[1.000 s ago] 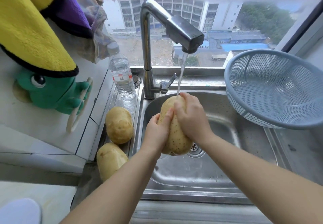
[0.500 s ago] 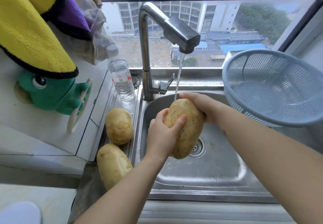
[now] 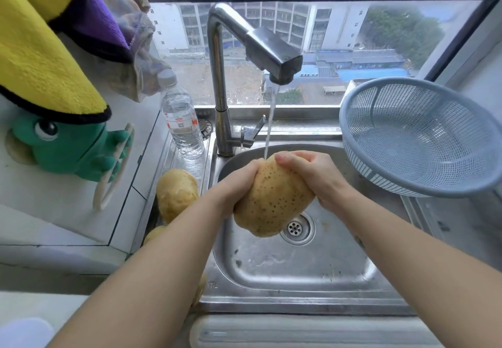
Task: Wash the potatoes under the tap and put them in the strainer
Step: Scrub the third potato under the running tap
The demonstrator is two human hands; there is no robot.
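The steel sink point(image 3: 298, 271) lies wet beneath the grip, with its 1 drain point(image 3: 297, 228) just below and right of the held potato point(image 3: 271, 201). The 1 blue-grey strainer point(image 3: 380, 179) sits tilted to the right of the grip, apart from both hands, and all 3 potatoes are outside it. The tap point(image 3: 218, 75) rises behind the grip, and its 1 stream of water point(image 3: 270, 124) lands on the held potato's top end. That potato hangs over the basin between 2 hands. The left hand point(image 3: 233, 184) wraps its left side, and the right hand point(image 3: 312, 176) clasps its upper right with fingers curled over the top. Left of the grip lie a second potato point(image 3: 176, 192) and a third potato point(image 3: 154, 235), mostly hidden by the left forearm. Behind them stands 1 clear bottle point(image 3: 182, 122) holding water.
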